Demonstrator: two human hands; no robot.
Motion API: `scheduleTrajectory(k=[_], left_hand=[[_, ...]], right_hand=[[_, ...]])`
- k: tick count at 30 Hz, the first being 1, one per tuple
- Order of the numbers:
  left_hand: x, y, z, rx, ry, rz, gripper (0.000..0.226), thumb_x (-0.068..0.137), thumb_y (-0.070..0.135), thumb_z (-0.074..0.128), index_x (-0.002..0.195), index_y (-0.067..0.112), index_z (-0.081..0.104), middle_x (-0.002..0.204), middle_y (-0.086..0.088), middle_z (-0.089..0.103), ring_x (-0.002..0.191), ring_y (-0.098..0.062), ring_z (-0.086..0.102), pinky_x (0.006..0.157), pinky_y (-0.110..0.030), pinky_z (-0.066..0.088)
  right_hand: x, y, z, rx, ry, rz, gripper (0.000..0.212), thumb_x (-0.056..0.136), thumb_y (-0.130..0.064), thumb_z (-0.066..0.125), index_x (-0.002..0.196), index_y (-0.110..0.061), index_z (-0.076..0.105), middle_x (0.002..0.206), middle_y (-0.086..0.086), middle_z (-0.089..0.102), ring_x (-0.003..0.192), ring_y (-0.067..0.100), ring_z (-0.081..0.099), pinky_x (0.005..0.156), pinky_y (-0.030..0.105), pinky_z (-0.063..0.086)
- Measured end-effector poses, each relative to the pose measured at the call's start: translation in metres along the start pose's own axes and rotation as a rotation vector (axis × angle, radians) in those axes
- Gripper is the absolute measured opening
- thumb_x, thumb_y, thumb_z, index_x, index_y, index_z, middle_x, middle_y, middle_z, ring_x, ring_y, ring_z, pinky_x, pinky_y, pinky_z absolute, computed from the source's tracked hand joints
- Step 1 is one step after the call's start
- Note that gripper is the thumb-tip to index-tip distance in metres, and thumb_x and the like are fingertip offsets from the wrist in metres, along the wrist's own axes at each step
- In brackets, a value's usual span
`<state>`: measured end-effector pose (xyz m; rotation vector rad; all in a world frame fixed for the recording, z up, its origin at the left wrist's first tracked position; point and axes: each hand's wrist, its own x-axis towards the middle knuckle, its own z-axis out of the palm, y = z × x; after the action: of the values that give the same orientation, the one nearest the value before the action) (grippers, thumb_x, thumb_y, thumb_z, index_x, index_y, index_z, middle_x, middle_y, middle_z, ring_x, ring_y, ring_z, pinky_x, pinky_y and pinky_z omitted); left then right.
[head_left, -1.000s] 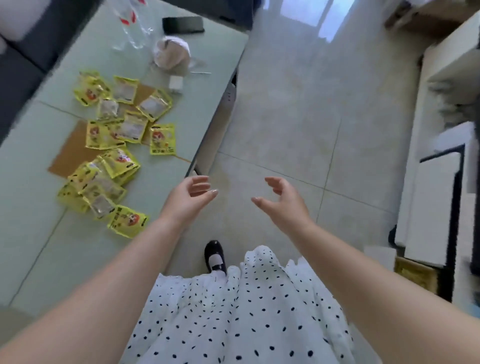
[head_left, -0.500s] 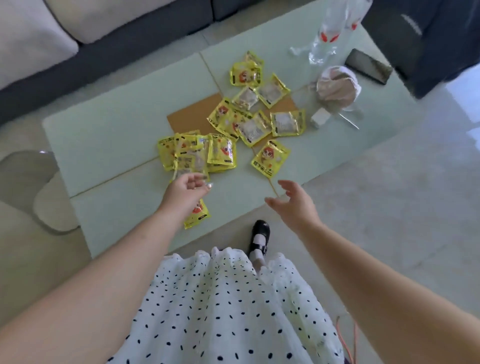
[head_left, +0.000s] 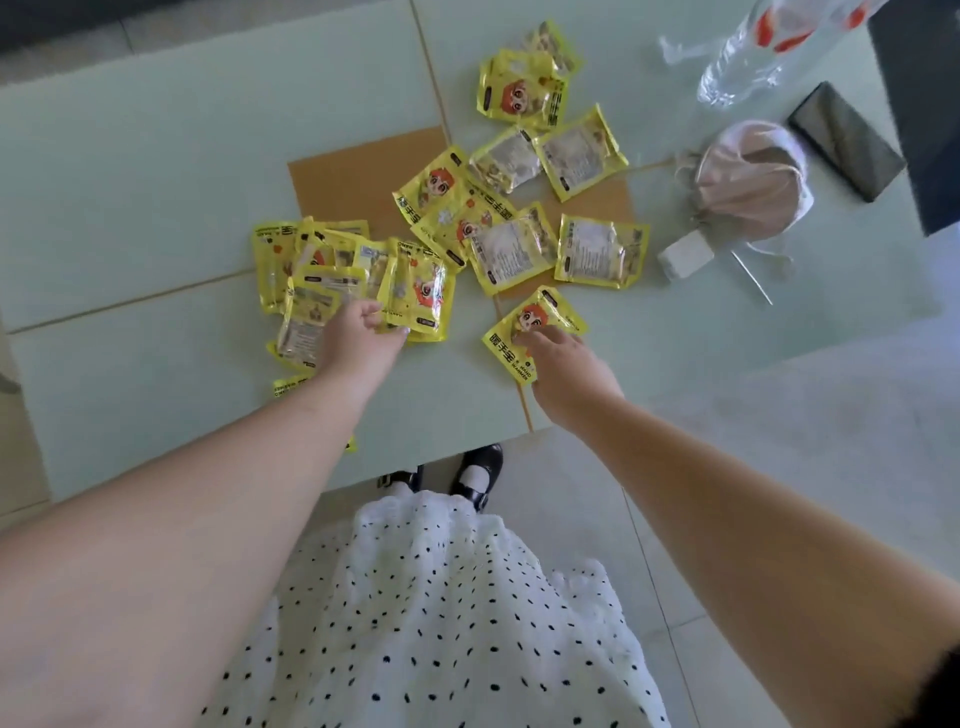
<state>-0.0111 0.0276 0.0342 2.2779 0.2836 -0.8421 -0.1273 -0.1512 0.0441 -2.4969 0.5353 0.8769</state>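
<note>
Several yellow snack packets (head_left: 511, 244) lie scattered over a pale green table (head_left: 145, 166), some on a brown cardboard sheet (head_left: 358, 176). My left hand (head_left: 358, 338) reaches over the left pile of packets (head_left: 317, 270), its fingers lightly curled and touching a packet's lower edge. My right hand (head_left: 566, 374) lies on the single yellow packet (head_left: 530, 325) nearest the table's front edge, fingers laid across its lower part.
A pink cloth pouch (head_left: 753, 182), a small white block (head_left: 683, 257), a dark phone (head_left: 847, 140) and a clear plastic bottle (head_left: 753, 57) sit at the table's right end. Tiled floor (head_left: 779, 441) lies to the right. My dotted white skirt and black shoes (head_left: 478, 473) are below.
The view swung from the floor onto the table. Both hands moved forward from mid-air onto the packets, the left to the pile, the right onto the single packet.
</note>
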Motion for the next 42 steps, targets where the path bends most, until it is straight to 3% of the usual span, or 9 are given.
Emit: scheduleTrajectory(k=[7, 11, 18, 21, 23, 29, 36, 40, 42], left_hand=[[0.058, 0.007, 0.035, 0.270, 0.126, 0.058, 0.065, 0.079, 0.035, 0.072, 0.136, 0.018, 0.045, 0.138, -0.008, 0.047, 0.128, -0.027, 0.045, 0.099, -0.036, 0.040], [0.070, 0.009, 0.051, 0.407, 0.163, 0.032, 0.078, 0.075, 0.042, 0.074, 0.141, 0.024, 0.035, 0.144, -0.008, 0.034, 0.135, -0.029, 0.033, 0.106, -0.048, 0.035], [0.078, 0.012, 0.062, 0.411, 0.172, 0.020, 0.081, 0.074, 0.032, 0.078, 0.140, 0.019, 0.032, 0.138, -0.011, 0.041, 0.126, -0.029, 0.043, 0.101, -0.042, 0.041], [0.077, 0.011, 0.061, 0.318, 0.164, 0.014, 0.063, 0.077, 0.026, 0.076, 0.130, 0.019, 0.043, 0.116, -0.006, 0.056, 0.105, -0.025, 0.056, 0.086, -0.041, 0.049], [0.076, 0.012, 0.057, 0.329, 0.171, 0.012, 0.054, 0.079, 0.025, 0.074, 0.126, 0.018, 0.048, 0.119, -0.005, 0.054, 0.108, -0.025, 0.055, 0.086, -0.035, 0.045], [0.074, 0.023, 0.063, 0.439, 0.153, 0.026, 0.080, 0.070, 0.050, 0.076, 0.132, 0.016, 0.039, 0.139, -0.008, 0.034, 0.131, -0.027, 0.035, 0.100, -0.041, 0.037], [0.085, 0.023, 0.071, 0.460, 0.143, 0.018, 0.080, 0.075, 0.034, 0.077, 0.138, 0.014, 0.032, 0.141, -0.012, 0.034, 0.130, -0.030, 0.035, 0.102, -0.037, 0.033], [0.087, 0.025, 0.054, 0.400, 0.189, 0.001, 0.065, 0.087, 0.026, 0.065, 0.140, 0.012, 0.030, 0.133, -0.008, 0.050, 0.116, -0.031, 0.051, 0.079, -0.038, 0.040], [0.089, 0.026, 0.043, 0.372, 0.216, -0.009, 0.054, 0.088, 0.029, 0.064, 0.131, 0.013, 0.037, 0.120, -0.009, 0.057, 0.096, -0.030, 0.054, 0.069, -0.037, 0.040]], right_hand=[[0.063, 0.021, 0.016, -0.269, -0.005, -0.185, 0.062, 0.089, -0.005, 0.050, 0.145, -0.021, 0.029, 0.157, 0.004, 0.021, 0.144, 0.025, 0.019, 0.113, 0.041, 0.023], [0.082, 0.024, 0.024, -0.423, 0.031, -0.281, 0.064, 0.082, -0.007, 0.056, 0.141, -0.021, 0.035, 0.147, 0.011, 0.030, 0.137, 0.030, 0.029, 0.116, 0.044, 0.021], [0.097, 0.033, 0.025, -0.537, 0.104, -0.376, 0.040, 0.082, -0.018, 0.064, 0.119, -0.015, 0.050, 0.109, 0.005, 0.056, 0.103, 0.028, 0.052, 0.091, 0.037, 0.038], [0.100, 0.039, 0.020, -0.473, -0.008, -0.350, 0.031, 0.086, -0.023, 0.060, 0.116, -0.016, 0.054, 0.113, 0.003, 0.056, 0.106, 0.025, 0.051, 0.090, 0.035, 0.035], [0.100, 0.042, 0.015, -0.413, -0.003, -0.342, 0.029, 0.088, -0.028, 0.060, 0.115, -0.017, 0.056, 0.115, 0.002, 0.055, 0.110, 0.025, 0.049, 0.091, 0.034, 0.034], [0.115, 0.041, -0.025, -0.329, 0.163, -0.361, 0.030, 0.084, -0.026, 0.065, 0.111, -0.014, 0.064, 0.138, 0.003, 0.045, 0.129, 0.027, 0.038, 0.106, 0.039, 0.028], [0.148, 0.034, -0.037, -0.430, 0.116, -0.360, 0.029, 0.084, -0.021, 0.066, 0.112, -0.010, 0.064, 0.155, 0.010, 0.024, 0.145, 0.029, 0.017, 0.118, 0.046, 0.008], [0.151, 0.029, -0.031, -0.483, 0.115, -0.334, 0.035, 0.084, -0.018, 0.065, 0.118, -0.015, 0.061, 0.142, 0.014, 0.037, 0.137, 0.033, 0.031, 0.119, 0.049, 0.007], [0.152, 0.026, -0.028, -0.475, 0.149, -0.335, 0.040, 0.083, -0.016, 0.066, 0.121, -0.013, 0.057, 0.131, 0.013, 0.044, 0.124, 0.034, 0.044, 0.117, 0.049, 0.018]])
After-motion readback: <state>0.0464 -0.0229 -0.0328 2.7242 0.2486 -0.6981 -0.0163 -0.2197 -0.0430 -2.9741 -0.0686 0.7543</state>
